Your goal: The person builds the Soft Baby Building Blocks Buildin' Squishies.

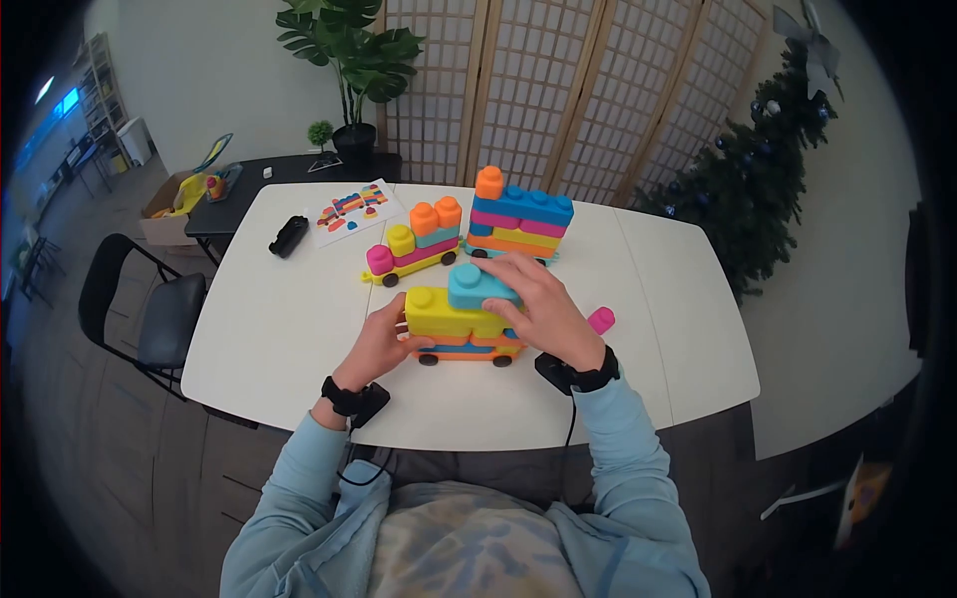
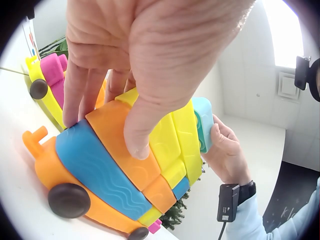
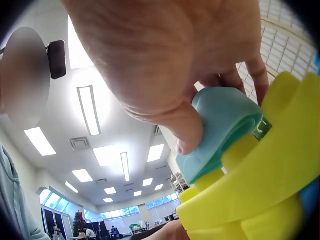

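Note:
A wheeled block car with an orange base, blue, orange and yellow layers stands near the table's front. My left hand grips its left side, thumb on the orange block and fingers round the far side. My right hand holds a teal block between thumb and fingers, on top of the long yellow block. In the right wrist view the teal block is tilted over the yellow studs, with a gap beneath part of it.
Behind are a yellow-based car with pink, yellow and orange blocks, and a taller car topped with blue and orange. A pink block lies at the right. A picture sheet and a black object lie back left.

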Tool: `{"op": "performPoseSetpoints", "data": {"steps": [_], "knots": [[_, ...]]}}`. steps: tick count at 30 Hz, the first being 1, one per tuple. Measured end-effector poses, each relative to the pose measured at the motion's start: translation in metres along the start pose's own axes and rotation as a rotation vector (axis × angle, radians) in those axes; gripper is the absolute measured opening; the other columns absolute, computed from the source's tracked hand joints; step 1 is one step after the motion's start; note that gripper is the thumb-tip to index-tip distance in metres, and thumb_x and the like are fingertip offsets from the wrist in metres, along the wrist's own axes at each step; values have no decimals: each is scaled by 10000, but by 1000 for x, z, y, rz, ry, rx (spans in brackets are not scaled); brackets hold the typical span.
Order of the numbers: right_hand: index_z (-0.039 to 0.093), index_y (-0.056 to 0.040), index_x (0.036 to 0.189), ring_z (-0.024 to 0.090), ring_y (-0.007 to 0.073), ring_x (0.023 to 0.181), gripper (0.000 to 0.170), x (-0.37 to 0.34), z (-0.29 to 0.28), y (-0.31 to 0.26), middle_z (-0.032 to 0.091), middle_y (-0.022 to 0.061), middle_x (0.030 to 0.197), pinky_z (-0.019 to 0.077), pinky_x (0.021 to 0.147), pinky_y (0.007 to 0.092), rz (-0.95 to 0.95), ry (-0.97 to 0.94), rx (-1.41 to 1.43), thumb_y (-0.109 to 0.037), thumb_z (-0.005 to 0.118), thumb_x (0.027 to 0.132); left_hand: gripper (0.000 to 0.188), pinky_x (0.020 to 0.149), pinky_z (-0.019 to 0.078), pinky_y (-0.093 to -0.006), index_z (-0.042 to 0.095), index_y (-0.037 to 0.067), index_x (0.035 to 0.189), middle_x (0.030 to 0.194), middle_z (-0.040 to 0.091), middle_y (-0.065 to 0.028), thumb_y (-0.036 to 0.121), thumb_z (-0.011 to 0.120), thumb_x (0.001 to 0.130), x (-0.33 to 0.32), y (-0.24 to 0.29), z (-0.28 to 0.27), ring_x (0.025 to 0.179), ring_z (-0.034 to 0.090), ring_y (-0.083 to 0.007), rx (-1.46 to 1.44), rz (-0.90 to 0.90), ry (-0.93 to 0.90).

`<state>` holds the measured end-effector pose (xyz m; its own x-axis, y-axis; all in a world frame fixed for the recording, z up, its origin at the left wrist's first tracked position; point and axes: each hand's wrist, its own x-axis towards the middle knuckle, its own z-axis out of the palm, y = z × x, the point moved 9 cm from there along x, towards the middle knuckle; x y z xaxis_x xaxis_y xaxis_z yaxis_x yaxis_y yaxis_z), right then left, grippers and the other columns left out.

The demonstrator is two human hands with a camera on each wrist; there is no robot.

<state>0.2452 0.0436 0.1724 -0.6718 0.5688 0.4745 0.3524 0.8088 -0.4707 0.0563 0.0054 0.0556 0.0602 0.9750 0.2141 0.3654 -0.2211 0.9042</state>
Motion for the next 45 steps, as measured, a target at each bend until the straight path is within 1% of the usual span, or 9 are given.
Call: {"op": "performPoseSetpoints", "data": {"steps": [10, 18, 22, 23, 25, 32, 36, 40, 45], "knots": [[607, -74, 1390, 616, 334, 1116, 533, -7, 18, -2, 613, 136, 1205, 487, 988, 424, -36, 25, -75, -151, 754, 883, 671, 995, 599, -398, 501, 46, 1432, 1296, 674, -102, 58, 842, 855, 2, -5, -1, 1183, 690, -237, 44, 6, -22], [493, -95, 1533, 455, 358, 1438, 613, -13, -13, 12, 512, 169, 1532, 329, 1205, 480, -61, 72, -50, -340, 673, 1001, 613, 1007, 592, -410, 515, 42, 1382, 1276, 682, -133, 44, 832, 857, 2, -5, 4, 1175, 695, -274, 24, 19, -18], [476, -128, 1550, 413, 364, 1475, 659, -50, -76, 107, 469, 178, 1580, 388, 1173, 489, 340, 409, -212, -384, 691, 983, 654, 1012, 591, -412, 501, 53, 1433, 1308, 672, -111, 40, 824, 864, 1, -7, 4, 1192, 688, -250, 44, 21, -27], [476, -128, 1550, 413, 364, 1475, 659, -60, -78, 121, 469, 178, 1580, 388, 1173, 489, 340, 409, -212, -384, 691, 983, 654, 1012, 591, -412, 501, 53, 1433, 1308, 672, -111, 40, 824, 864, 1, -6, 4, 1192, 688, -250, 44, 22, -27], [472, -140, 1555, 483, 370, 1424, 734, -97, -67, 175, 457, 209, 1578, 468, 1108, 470, 758, 160, -592, -340, 766, 912, 651, 1017, 590, -417, 498, 50, 1427, 1301, 678, -116, 36, 823, 863, 2, -4, 4, 1191, 691, -259, 31, 5, -34], [738, -100, 1169, 682, 380, 1036, 361, -155, -16, 254, 662, 189, 1108, 576, 899, 471, 766, -13, -567, -133, 787, 813, 644, 1011, 591, -416, 503, 45, 1413, 1284, 688, -121, 52, 833, 859, 3, -7, 6, 1180, 697, -259, 59, 20, -27], [739, -79, 1150, 694, 368, 949, 343, -135, -44, 225, 671, 169, 1044, 591, 846, 436, 653, 185, -490, -59, 787, 811, 639, 1003, 594, -407, 508, 48, 1412, 1282, 687, -116, 65, 834, 862, 2, -5, 6, 1172, 700, -252, 64, -10, -31], [651, -65, 1285, 689, 305, 945, 497, -74, -81, 106, 682, 165, 1169, 582, 879, 395, 408, 359, 135, 22, 788, 815, 642, 1005, 592, -400, 511, 49, 1415, 1293, 678, -106, 70, 836, 863, 3, -8, 6, 1165, 702, -248, 50, 14, -29], [645, -67, 1279, 673, 298, 1065, 490, -33, -56, 30, 686, 132, 1230, 550, 977, 408, 228, 56, 77, 10, 787, 817, 568, 988, 603, -404, 525, 41, 1332, 1230, 697, -158, 64, 835, 857, 3, 2, 6, 1153, 707, -314, 51, 17, -8]]}}
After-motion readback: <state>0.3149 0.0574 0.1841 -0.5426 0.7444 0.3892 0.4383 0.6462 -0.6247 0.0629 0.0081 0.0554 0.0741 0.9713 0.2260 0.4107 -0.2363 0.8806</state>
